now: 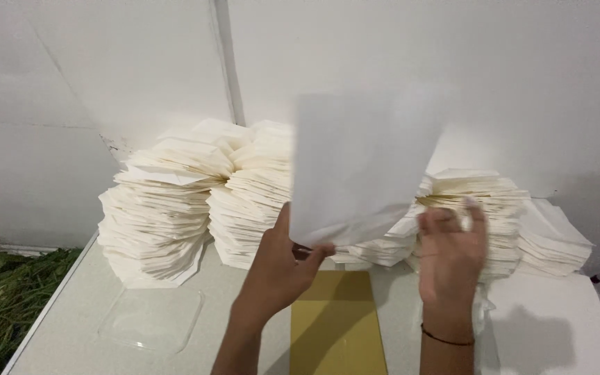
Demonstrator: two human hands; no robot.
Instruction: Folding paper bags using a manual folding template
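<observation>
Sheet: white paper sheet (362, 167), held upright in the air above the tabletop (78, 312), in front of the stacks.
Left hand: left hand (279, 267) pinches the sheet's lower left corner, thumb in front and fingers behind; grip closed narrow on the paper.
Right hand: right hand (453, 253) is raised just right of the sheet's lower edge, fingers spread and blurred; grip wide, holding nothing that I can make out. Thin band on the wrist.
Handling (judgement): sheet looks very light, thin and limp; it bows from the single corner hold. Likely creases or tears easily. Best taken at a corner or along an edge with a light pinch, second hand supporting the opposite edge.
Stacks: piles of folded white paper (175, 208) ranged along the wall, some leaning.
Board: yellow board (335, 319) flat on the tabletop below the hands.
Tray: clear plastic tray (151, 316) at left.
Other: green leaves (1, 292) beyond the tabletop's left edge.
</observation>
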